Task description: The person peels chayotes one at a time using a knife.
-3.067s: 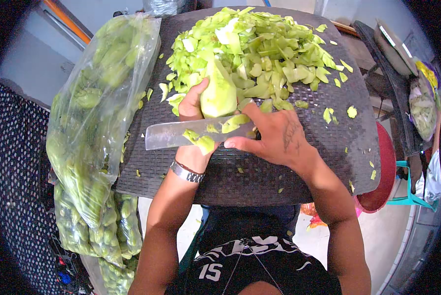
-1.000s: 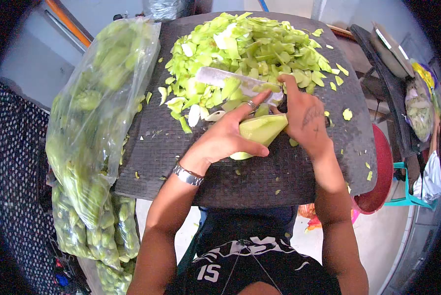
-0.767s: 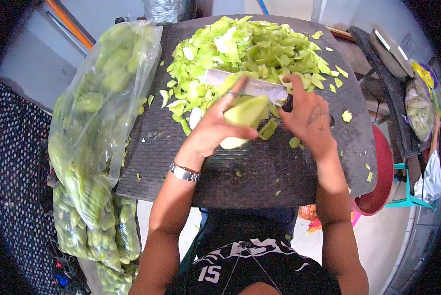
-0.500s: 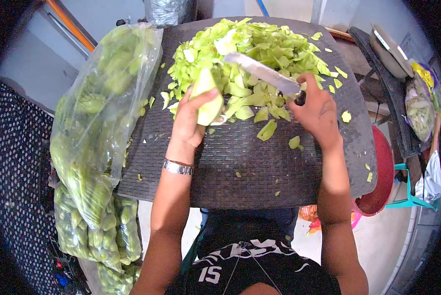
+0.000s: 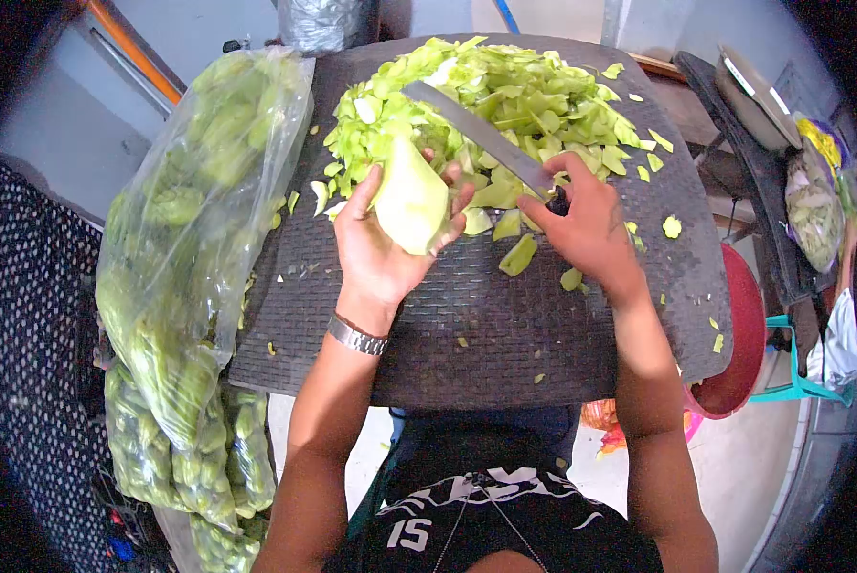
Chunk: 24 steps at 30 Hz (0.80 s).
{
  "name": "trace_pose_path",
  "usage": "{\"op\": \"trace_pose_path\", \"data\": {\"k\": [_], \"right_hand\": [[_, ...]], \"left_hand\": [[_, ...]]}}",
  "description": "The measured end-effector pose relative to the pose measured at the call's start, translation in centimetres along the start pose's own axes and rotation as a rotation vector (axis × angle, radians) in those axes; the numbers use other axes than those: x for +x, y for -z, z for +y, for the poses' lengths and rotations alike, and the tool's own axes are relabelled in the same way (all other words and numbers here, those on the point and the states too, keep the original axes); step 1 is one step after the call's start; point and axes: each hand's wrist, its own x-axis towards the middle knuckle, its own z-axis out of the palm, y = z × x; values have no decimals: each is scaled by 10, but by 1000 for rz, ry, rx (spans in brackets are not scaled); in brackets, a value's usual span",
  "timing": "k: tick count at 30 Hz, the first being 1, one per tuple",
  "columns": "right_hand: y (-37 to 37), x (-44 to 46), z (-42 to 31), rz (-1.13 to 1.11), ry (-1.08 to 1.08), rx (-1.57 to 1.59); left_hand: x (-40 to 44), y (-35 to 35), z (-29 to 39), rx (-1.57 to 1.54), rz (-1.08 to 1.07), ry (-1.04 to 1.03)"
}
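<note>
A pale green, peeled chayote (image 5: 412,202) rests in my left hand (image 5: 376,250), palm up, with the fingers curled around its far side. My right hand (image 5: 591,222) grips the dark handle of a knife (image 5: 491,139). Its broad blade points up and to the left, just beyond the chayote and apart from it as far as I can see. Behind both hands a large heap of green peelings (image 5: 514,95) covers the back of the dark woven-pattern table (image 5: 505,334). A few loose peels lie near my right hand.
A clear plastic bag of green chayotes (image 5: 199,210) leans along the table's left edge, with more filled bags (image 5: 194,458) below it. On the right stand a red basin (image 5: 734,334), a teal stool (image 5: 796,368) and a dark side table (image 5: 744,162) holding a grey basin (image 5: 758,100).
My left hand has turned palm up, rolling the chayote so its rounded end faces me. My right hand and the knife have shifted slightly left.
</note>
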Motion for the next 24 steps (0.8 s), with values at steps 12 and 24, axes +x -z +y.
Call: {"op": "trace_pose_path", "data": {"k": [12,24], "right_hand": [[-19,-22,-26,-154,371,-208],[20,10,15,25,5,-411]], "left_hand": [[11,26,-20,413,51,-13],[10,15,-23,445,109,67]]}}
